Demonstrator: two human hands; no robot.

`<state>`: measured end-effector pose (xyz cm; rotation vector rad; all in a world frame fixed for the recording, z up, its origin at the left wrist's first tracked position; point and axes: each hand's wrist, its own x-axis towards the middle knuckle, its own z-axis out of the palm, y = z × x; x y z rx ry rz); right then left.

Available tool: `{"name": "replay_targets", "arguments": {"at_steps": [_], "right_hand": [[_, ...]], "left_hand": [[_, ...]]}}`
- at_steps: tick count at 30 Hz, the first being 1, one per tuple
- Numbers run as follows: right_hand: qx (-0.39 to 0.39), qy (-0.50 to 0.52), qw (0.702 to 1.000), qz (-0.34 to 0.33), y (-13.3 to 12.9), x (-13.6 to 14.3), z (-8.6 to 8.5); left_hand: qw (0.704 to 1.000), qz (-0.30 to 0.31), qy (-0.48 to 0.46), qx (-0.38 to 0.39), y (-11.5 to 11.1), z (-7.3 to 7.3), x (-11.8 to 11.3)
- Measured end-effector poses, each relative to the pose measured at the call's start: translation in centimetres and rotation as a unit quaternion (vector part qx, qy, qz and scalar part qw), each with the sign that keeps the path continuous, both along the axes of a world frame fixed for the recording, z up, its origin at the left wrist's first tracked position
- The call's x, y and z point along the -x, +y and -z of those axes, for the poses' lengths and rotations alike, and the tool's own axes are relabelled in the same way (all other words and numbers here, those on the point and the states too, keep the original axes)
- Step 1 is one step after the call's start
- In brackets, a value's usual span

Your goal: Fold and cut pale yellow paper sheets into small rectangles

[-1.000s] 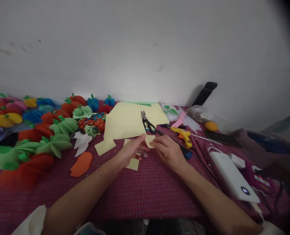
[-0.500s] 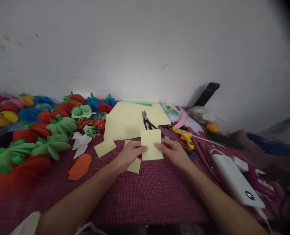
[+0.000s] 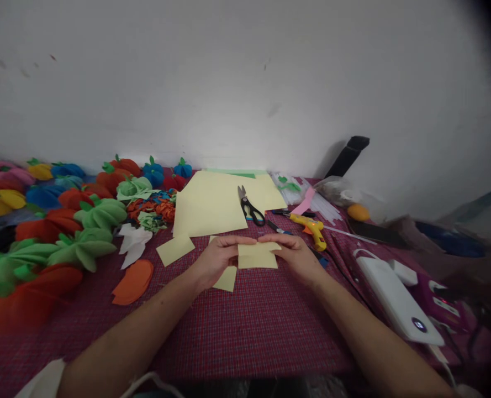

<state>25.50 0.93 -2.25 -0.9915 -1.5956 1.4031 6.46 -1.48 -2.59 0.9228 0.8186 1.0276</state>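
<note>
Bare forearms extend across a surface (image 3: 245, 337) spread with a dark red, checked cloth, a white device (image 3: 398, 298) with a lit round display lying at right beside a purple power strip (image 3: 442, 304). Orange cutouts (image 3: 133, 282) lie at left. At center, the left hand (image 3: 222, 257) and the right hand (image 3: 295, 254) pinch opposite sides of a small pale yellow piece (image 3: 257, 257), held above the cloth, their index fingers nearly meeting along its top edge. A matching square (image 3: 226, 280) lies partly hidden under the left hand; another rectangle (image 3: 174, 250) rests farther left, near white cutouts (image 3: 133, 243). Just beyond the right hand sits a yellow glue gun (image 3: 313, 229). Farther back, black-handled scissors (image 3: 251, 209) lie on a large pale yellow sheet (image 3: 212, 204), blades toward the wall (image 3: 245, 83). Colorful scraps (image 3: 156, 207) and rounded, petaled shapes (image 3: 100, 213) crowd the left side.
</note>
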Motion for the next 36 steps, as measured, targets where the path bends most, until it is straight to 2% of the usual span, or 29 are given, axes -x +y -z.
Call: {"name": "replay_targets", "arguments": {"at_steps": [2, 6, 12, 14, 17, 22, 30, 36], "right_hand": [[-0.021, 0.002, 1.0, -0.017, 0.0, 0.0, -0.2], [-0.113, 0.007, 0.992, -0.056, -0.3, -0.1, -0.8], [-0.132, 0.055, 0.985, -0.094, -0.7, -0.4, -1.5], [-0.117, 0.063, 0.987, -0.091, -0.6, -0.3, -1.5], [-0.052, 0.055, 0.995, -0.07, -0.3, -0.1, -1.1], [0.028, -0.002, 0.999, -0.04, 0.0, 0.0, -0.1], [0.002, -0.021, 1.0, -0.001, 0.0, -0.2, 0.0], [-0.039, -0.004, 0.999, -0.032, 0.0, -0.3, -0.1]], "left_hand": [[1.0, -0.002, 0.006, -0.002, 0.0, 0.1, 0.0], [1.0, -0.007, 0.016, -0.005, 0.1, 0.4, -0.1], [1.0, -0.01, 0.006, 0.009, 0.0, 0.0, -0.1], [1.0, -0.012, -0.01, 0.012, 0.0, -0.2, 0.0], [1.0, -0.002, -0.03, 0.003, -0.1, -0.1, 0.1], [1.0, 0.022, 0.009, -0.019, -0.1, 0.5, 0.0], [0.999, 0.008, 0.025, -0.019, 0.0, 0.3, 0.0], [1.0, 0.007, -0.003, -0.006, 0.0, 0.1, 0.2]]}}
